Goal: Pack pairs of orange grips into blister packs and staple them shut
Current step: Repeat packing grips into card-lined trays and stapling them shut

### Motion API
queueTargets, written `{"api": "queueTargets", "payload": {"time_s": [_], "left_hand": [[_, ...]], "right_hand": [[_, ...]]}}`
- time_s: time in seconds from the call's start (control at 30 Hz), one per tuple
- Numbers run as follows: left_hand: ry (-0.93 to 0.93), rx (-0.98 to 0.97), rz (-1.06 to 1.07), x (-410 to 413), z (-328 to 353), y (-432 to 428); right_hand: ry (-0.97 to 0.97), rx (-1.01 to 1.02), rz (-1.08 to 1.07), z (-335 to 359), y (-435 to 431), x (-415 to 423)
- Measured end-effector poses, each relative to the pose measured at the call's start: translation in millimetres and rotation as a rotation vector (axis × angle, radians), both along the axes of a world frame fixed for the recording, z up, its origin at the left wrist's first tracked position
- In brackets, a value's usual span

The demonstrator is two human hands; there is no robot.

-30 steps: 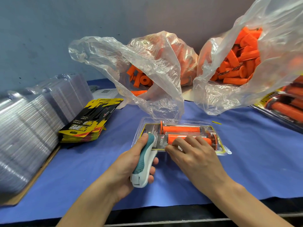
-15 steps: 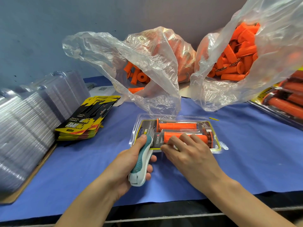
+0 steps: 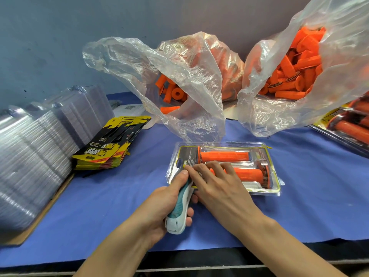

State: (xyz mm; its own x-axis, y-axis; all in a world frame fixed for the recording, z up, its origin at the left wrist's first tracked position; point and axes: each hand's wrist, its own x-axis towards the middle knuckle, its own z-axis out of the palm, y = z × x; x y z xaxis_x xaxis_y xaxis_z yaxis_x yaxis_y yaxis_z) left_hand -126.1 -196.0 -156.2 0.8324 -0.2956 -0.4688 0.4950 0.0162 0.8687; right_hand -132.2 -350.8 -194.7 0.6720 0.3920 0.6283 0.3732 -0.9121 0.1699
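Note:
A clear blister pack [image 3: 268, 154] lies on the blue table cover, holding two orange grips [image 3: 224, 156] over a yellow-edged card. My left hand [image 3: 165, 202] grips a teal and white stapler [image 3: 179, 208] whose nose sits at the pack's near left edge. My right hand [image 3: 217, 184] rests flat on the pack's left part, fingers straight and pressing beside the stapler's nose, covering part of the nearer grip.
Two open plastic bags of loose orange grips stand behind: one in the middle [image 3: 179, 90], one at right [image 3: 295, 76]. A stack of yellow-black cards [image 3: 111, 144] and rows of empty clear blisters [image 3: 34, 148] lie at left. Filled packs [image 3: 349, 124] sit at far right.
My right hand has slid left along the pack toward the stapler's nose. The pack has turned slightly, its left end now nearer to me. The stapler stays at the left edge.

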Motion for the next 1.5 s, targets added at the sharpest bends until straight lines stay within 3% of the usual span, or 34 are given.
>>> {"api": "queueTargets", "payload": {"time_s": [0.3,0.43,0.5,0.6,0.77,0.87,0.93,0.97,1.03,1.1,1.17,1.27,1.4,1.5], "left_hand": [[0.001,0.012,-0.012,-0.1,2.7,-2.9],[0.057,-0.021,-0.101,1.0,9.0,2.5],[0.086,0.053,-0.218,2.2,15.1,18.0],[-0.073,0.474,-0.244,8.9,24.6,59.1],[-0.428,1.471,0.063,35.9,5.7,111.2],[-0.503,1.657,0.091,45.9,-3.0,111.6],[-0.704,1.724,0.15,50.8,-2.4,102.1],[-0.829,1.622,0.224,52.2,-0.6,94.8],[-0.863,1.13,0.34,50.8,6.7,75.8],[-0.577,0.616,0.237,43.4,12.4,54.0],[-0.324,0.307,0.098,33.9,7.3,35.7],[-0.221,0.155,0.078,31.0,-1.5,26.7],[-0.159,0.196,-0.17,35.5,-0.1,35.1],[-0.116,0.188,-0.222,35.3,1.8,44.6]], "right_hand": [[-0.015,-0.02,0.008,-2.0,-3.0,0.7],[0.003,0.001,-0.058,-0.5,-4.4,-0.9],[0.008,0.014,-0.081,-0.6,-7.6,-1.3],[0.032,0.021,-0.066,-2.0,-13.5,-2.6],[0.024,0.077,-0.013,0.4,-14.4,-7.3],[0.024,0.131,0.069,5.1,-14.2,-10.8],[0.035,0.136,0.137,6.9,-14.1,-13.8],[0.039,0.127,0.174,7.2,-13.9,-14.8],[0.04,0.107,0.245,7.4,-13.7,-16.8],[0.023,0.112,0.289,6.7,-13.7,-18.2],[0.012,0.129,0.32,5.7,-14.7,-19.5],[0.001,0.145,0.362,5.4,-20.1,-22.4],[0.018,0.175,0.442,5.4,-31.2,-28.9],[0.048,0.146,0.431,3.1,-48.6,-35.3]]}}
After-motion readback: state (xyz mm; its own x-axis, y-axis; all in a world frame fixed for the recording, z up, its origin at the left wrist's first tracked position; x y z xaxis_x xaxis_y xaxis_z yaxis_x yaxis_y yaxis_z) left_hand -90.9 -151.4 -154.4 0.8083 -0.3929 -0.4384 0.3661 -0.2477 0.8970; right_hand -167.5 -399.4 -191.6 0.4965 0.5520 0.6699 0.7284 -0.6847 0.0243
